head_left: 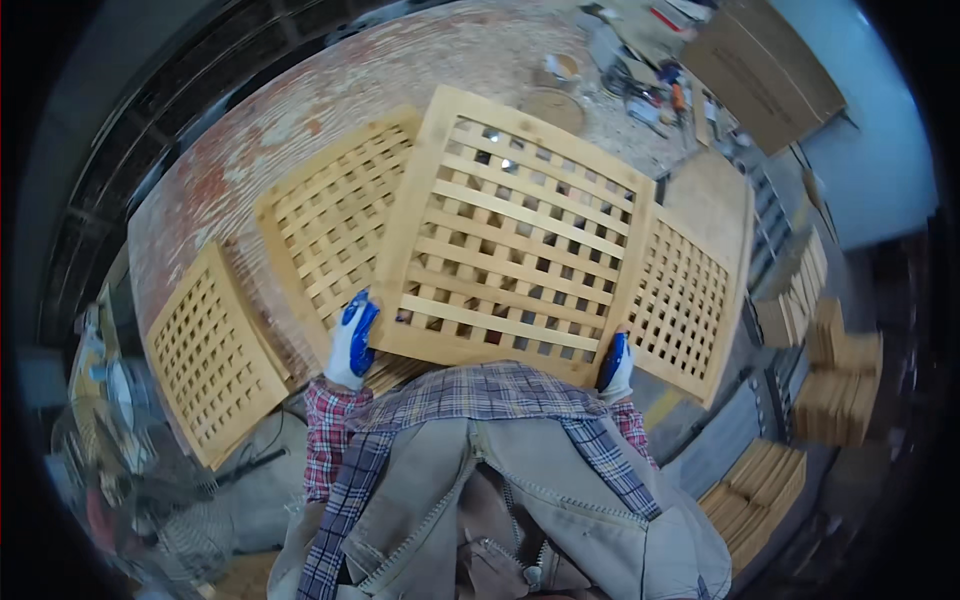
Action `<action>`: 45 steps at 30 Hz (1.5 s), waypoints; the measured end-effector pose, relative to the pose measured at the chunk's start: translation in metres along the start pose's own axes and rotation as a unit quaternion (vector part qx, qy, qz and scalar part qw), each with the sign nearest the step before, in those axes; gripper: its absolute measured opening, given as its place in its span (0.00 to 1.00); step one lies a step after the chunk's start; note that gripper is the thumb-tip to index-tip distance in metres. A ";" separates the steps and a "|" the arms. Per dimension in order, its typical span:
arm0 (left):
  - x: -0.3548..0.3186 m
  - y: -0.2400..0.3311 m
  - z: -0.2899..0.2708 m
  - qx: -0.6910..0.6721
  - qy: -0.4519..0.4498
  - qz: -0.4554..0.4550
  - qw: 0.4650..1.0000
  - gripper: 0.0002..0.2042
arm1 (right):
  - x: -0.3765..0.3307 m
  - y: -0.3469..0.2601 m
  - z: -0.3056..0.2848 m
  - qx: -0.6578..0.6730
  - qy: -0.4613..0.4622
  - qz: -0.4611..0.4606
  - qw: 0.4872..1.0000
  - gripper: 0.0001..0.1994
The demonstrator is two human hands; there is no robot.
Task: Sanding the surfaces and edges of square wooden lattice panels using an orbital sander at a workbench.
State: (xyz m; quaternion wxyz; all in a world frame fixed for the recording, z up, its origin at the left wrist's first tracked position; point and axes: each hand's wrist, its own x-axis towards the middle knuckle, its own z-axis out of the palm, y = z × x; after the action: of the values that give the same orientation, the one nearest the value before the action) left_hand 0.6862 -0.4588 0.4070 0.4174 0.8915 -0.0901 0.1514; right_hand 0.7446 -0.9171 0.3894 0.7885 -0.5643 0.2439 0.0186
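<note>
I hold a square wooden lattice panel [520,268] tilted up in front of me, one hand at each lower corner. My left hand [354,340], in a white glove with blue coating, is closed on its lower left edge. On the lower right edge my right hand [615,363] grips it in a matching glove; the fingers behind the wood are hidden. Behind it to the left lies another lattice panel [335,215], partly covered. A further lattice panel [680,300] shows at the right, and a stack of lattice panels [215,355] sits at the left table edge.
The worn table [240,150] spreads beyond the panels. At its far right are a cardboard box [765,75], scattered tools [650,95] and a small tub [562,68]. Stacked wooden pieces [840,385] stand on the right; a wire-cage fan [110,470] is low on the left.
</note>
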 end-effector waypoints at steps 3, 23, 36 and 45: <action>0.007 -0.009 0.019 -0.066 0.010 -0.070 0.995 0.23 | 0.028 0.044 -0.061 -0.214 0.071 -0.247 0.942 0.24; 0.150 0.080 0.188 -0.328 -0.332 -0.199 0.861 0.18 | -0.011 0.007 -0.239 -0.256 0.382 0.010 0.888 0.33; 0.157 0.089 0.323 -0.343 -0.467 -0.281 0.765 0.13 | 0.057 -0.065 -0.330 -0.459 0.417 -0.002 0.785 0.31; 0.159 0.112 0.328 -0.177 -0.524 -0.110 0.826 0.17 | 0.156 -0.127 -0.341 -0.678 0.372 -0.043 0.632 0.22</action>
State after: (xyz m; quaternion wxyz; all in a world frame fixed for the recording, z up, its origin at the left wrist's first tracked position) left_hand 0.8673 -0.7887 0.3439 0.4717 0.7517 -0.2215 -0.4041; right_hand 0.7966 -1.3078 0.3544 0.0257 -0.9090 0.4106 -0.0666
